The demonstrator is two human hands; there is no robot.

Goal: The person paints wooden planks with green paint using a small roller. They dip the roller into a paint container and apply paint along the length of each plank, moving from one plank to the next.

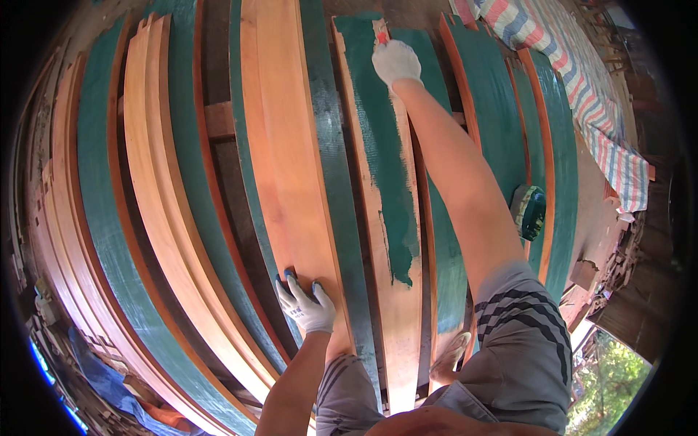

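Observation:
My right hand (397, 62), in a white glove, closes around a paintbrush (382, 37), of which only a small red part shows. It is at the far end of a wooden board (401, 320) partly covered in wet dark green paint (385, 152). The paint has ragged edges, with bare wood along the sides and near end. My left hand (309, 305), in a white glove with dark fingertips, rests with fingers spread on a bare, pale wooden board (283, 167) to the left. Nothing is held in it.
Several green-painted boards (98, 138) and bare boards (156, 145) lie side by side across supports. A container with green paint (532, 213) stands among the boards at right. Striped sheeting (582, 94) lies at the far right; blue cloth (109, 385) is at the near left.

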